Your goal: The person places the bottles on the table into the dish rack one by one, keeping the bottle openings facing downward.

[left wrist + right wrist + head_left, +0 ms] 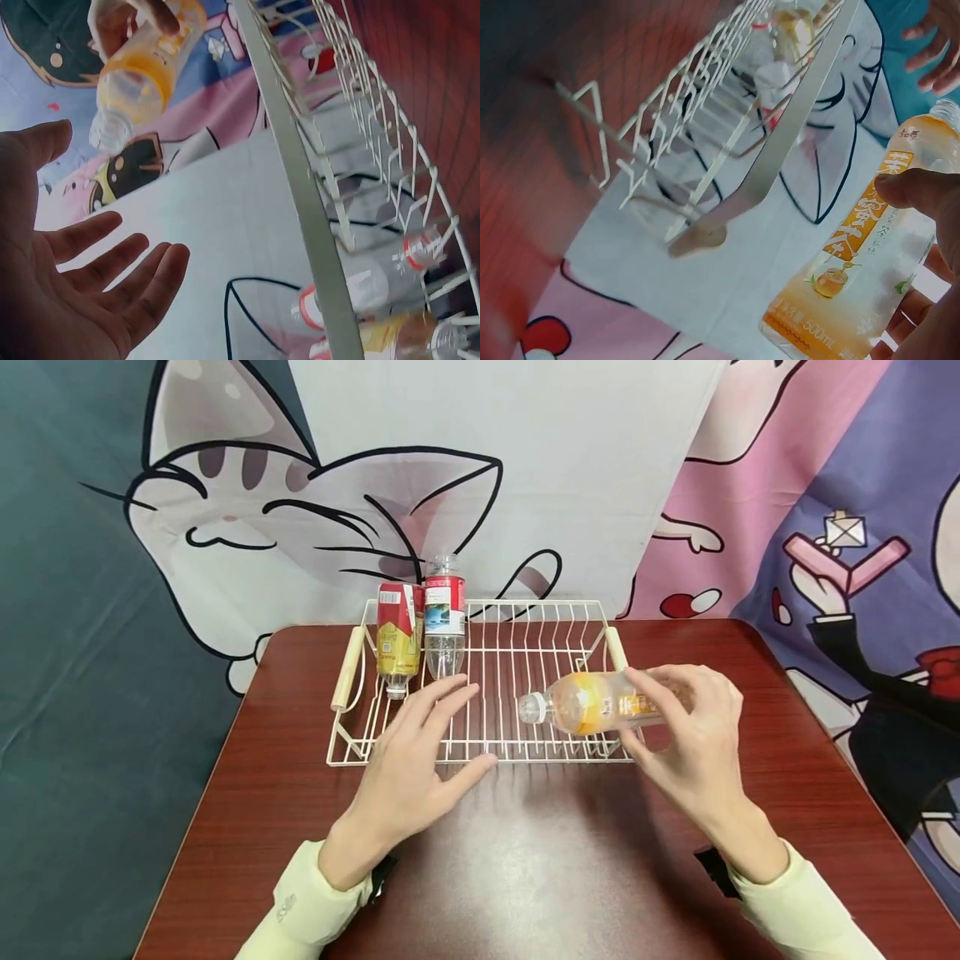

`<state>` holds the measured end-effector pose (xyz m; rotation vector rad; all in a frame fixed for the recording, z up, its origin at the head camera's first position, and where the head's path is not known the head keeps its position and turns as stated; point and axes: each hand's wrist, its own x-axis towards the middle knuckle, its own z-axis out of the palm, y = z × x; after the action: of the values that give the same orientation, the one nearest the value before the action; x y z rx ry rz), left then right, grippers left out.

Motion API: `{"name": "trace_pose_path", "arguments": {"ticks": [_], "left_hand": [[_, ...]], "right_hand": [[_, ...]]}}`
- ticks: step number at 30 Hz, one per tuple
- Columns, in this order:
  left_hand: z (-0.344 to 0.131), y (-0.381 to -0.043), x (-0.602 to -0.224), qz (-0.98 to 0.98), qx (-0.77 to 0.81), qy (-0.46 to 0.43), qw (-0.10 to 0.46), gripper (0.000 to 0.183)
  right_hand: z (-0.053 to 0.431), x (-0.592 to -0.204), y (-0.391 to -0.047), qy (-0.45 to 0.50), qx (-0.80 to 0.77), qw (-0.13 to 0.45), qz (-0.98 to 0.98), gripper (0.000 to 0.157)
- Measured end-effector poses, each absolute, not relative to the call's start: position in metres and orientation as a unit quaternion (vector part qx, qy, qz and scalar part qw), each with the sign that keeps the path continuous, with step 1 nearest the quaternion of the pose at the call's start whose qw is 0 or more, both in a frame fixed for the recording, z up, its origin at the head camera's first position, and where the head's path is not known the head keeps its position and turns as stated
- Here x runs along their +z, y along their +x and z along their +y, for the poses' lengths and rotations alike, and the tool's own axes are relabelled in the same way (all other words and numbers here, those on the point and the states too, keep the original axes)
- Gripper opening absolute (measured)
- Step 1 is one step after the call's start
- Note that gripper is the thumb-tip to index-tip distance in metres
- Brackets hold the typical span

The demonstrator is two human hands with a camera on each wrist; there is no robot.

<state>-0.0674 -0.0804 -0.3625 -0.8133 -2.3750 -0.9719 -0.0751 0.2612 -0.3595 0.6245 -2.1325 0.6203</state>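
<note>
My right hand (701, 739) grips an empty-looking clear plastic bottle (588, 703) with an orange and white label, thumb on one side and fingers on the other. The bottle lies sideways in the air over the right front of a white wire rack (347, 668), its neck pointing left. In the right wrist view the bottle's label (855, 225) faces the camera. My left hand (412, 768) hovers over the rack's front left, fingers apart, holding nothing. Neck down in the rack's left part stand a red and yellow bottle (399, 631) and a clear bottle (445, 606) with a red label.
Under the rack is a dark red-brown table (510, 877). Behind the table hangs a cloth backdrop (570, 485) printed with a cartoon cat. The rack has pale handles on both sides, the right handle (617, 648) close to the held bottle.
</note>
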Motion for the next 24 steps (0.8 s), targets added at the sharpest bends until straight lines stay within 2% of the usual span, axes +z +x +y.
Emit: {"name": "trace_pose_path", "arguments": {"ticks": [9, 24], "left_hand": [[-0.061, -0.064, -0.368, -0.856, -0.347, -0.331, 0.193, 0.083], [-0.049, -0.061, -0.380, -0.846, -0.349, -0.356, 0.190, 0.081]], "right_hand": [[0.243, -0.365, -0.063, 0.293, 0.206, 0.378, -0.854, 0.070], [0.225, -0.373, -0.059, 0.319, 0.201, 0.394, -0.838, 0.060]]}}
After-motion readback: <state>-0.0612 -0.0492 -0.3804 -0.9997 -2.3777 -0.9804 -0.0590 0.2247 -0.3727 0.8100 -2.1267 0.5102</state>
